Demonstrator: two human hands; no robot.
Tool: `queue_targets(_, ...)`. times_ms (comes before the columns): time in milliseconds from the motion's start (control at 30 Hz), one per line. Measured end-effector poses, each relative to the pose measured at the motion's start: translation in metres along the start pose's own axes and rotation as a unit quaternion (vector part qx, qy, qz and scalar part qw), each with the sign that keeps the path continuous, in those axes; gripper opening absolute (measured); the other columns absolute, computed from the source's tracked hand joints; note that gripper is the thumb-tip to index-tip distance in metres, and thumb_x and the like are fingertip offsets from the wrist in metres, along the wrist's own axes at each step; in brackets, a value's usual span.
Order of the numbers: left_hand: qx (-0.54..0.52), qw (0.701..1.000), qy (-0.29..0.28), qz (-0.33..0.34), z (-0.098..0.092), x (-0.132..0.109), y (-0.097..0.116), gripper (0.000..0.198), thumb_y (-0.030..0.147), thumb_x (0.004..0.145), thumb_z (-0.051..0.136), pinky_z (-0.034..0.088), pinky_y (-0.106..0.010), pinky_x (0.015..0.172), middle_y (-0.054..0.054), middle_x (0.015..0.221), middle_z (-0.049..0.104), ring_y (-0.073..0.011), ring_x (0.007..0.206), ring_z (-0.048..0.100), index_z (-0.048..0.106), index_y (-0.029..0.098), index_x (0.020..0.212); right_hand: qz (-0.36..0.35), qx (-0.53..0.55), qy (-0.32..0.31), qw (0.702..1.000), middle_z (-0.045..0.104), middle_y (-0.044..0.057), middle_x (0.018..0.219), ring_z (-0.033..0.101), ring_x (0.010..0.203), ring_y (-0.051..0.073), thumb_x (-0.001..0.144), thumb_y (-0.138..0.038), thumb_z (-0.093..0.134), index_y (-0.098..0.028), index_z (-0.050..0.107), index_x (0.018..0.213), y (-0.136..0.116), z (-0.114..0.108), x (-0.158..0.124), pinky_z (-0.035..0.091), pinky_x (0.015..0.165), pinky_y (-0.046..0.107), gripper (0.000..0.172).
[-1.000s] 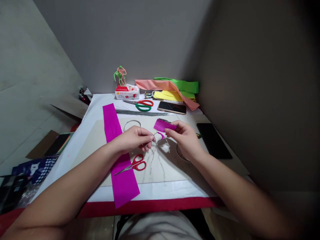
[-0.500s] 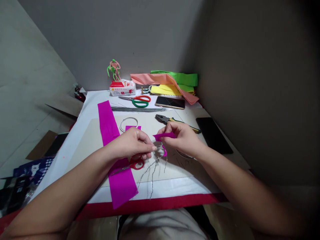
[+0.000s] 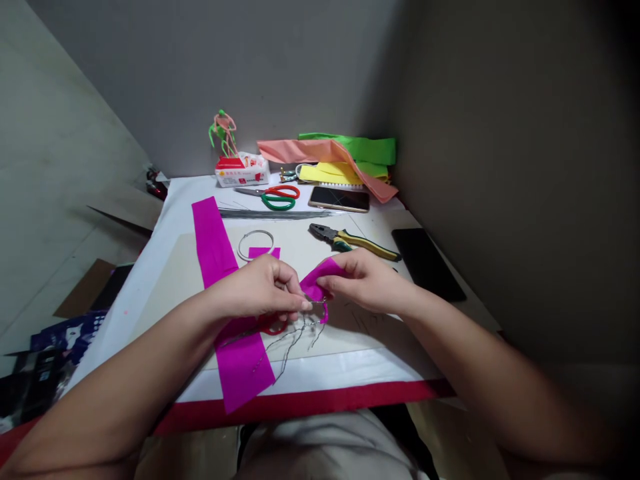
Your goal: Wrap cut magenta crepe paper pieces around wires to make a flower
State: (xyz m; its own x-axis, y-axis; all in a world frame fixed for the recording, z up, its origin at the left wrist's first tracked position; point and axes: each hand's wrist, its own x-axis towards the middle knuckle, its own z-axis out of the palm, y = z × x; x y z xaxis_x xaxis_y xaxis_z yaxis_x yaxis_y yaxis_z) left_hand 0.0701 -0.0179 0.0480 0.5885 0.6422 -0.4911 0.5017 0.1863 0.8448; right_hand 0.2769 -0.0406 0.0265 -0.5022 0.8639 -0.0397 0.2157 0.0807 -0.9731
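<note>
My left hand pinches a twisted wire frame between thumb and fingers. Thin wire ends hang from it over the board. Part of its loop on the right is wrapped in magenta paper. A strip of magenta crepe paper is gripped in my right hand, its lower end against the wire. Under my left hand lie red-handled scissors, partly hidden, on a long magenta paper band. Just beyond the hands is a small magenta piece beside a ring of wire.
Pliers and a black tablet-like slab lie at right. Farther back are red-and-green scissors, a bundle of wires, a phone, folded coloured paper, and a tissue pack with wire figures.
The magenta strip in my right hand has tilted and shows more of its face. The wire frame's hanging ends have swung left. The view has shifted slightly.
</note>
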Motion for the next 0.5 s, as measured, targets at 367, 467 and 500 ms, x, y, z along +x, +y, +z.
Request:
queue_targets(367, 0.036, 0.998, 0.039, -0.023, -0.0025, 0.0039, 0.0032, 0.016, 0.027, 0.068, 0.076, 0.043, -0.022, 0.047, -0.002, 0.057, 0.067, -0.0116, 0.047, 0.058, 0.069, 0.013, 0.072, 0.024, 0.007, -0.066, 0.998, 0.068, 0.002, 0.069, 0.057, 0.061, 0.011, 0.081, -0.021, 0.059, -0.012, 0.072, 0.082, 0.0017, -0.0029, -0.0007, 0.046, 0.061, 0.023, 0.016)
queue_targets(467, 0.034, 0.999, 0.024, -0.02, -0.0038, 0.0032, 0.0039, 0.016, 0.027, 0.07, 0.076, 0.044, -0.021, 0.048, -0.002, 0.058, 0.067, -0.0105, 0.048, 0.056, 0.071, 0.013, 0.074, 0.04, 0.038, -0.058, 0.997, 0.068, 0.002, 0.068, 0.057, 0.06, 0.01, 0.079, -0.024, 0.065, -0.012, 0.071, 0.081, 0.0036, -0.0022, -0.0001, 0.046, 0.059, 0.022, 0.014)
queue_targets(500, 0.032, 0.999, 0.005, -0.02, -0.0047, 0.0028, 0.0034, 0.017, 0.029, 0.072, 0.075, 0.043, -0.021, 0.047, -0.002, 0.059, 0.067, -0.01, 0.047, 0.055, 0.071, 0.012, 0.073, 0.046, 0.055, -0.059, 0.996, 0.068, 0.002, 0.068, 0.057, 0.059, 0.01, 0.078, -0.024, 0.066, -0.012, 0.07, 0.081, 0.0042, -0.0018, -0.0001, 0.046, 0.059, 0.022, 0.014)
